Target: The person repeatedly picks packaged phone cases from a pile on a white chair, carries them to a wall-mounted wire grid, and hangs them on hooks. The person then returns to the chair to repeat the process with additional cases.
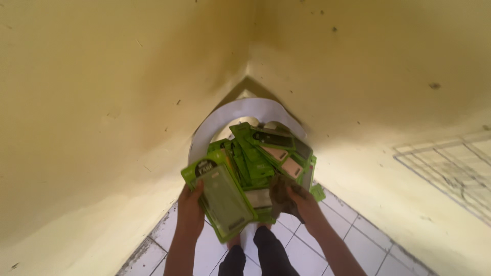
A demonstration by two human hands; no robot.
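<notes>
Here, yellow walls cornered a white basin | green phone-case packages heaped in its middle | left hand gripped the front package | right hand clutched a dark cloth against the heap.

at frame centre i'm holding a fanned heap of flat green packages, rectangular with clear windows; the biggest pack tilts at lower left under my left hand, pinkish ones upper right.

Glossy plastic packets (green-edged); matt painted wall; smooth floor tiles
</notes>
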